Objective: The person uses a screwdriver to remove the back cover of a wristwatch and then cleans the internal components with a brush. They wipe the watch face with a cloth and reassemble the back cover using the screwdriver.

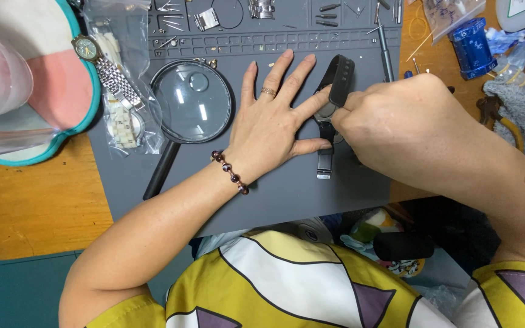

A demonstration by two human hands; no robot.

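Your left hand (268, 130), fingers spread, pins one black-strapped watch (330, 103); your right hand (396, 124) fingers seemingly pinch it; one magnifier (192, 103) alongside

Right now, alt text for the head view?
Two bare hands work on a black-strapped watch on a grey work mat: the left hand lies flat, fingers spread, beside it, and the right hand covers its case. A magnifying glass and a bagged metal watch lie left.

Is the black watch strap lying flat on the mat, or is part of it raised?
Partly raised. The black watch strap's upper end curls up off the grey mat; the lower end lies flat.
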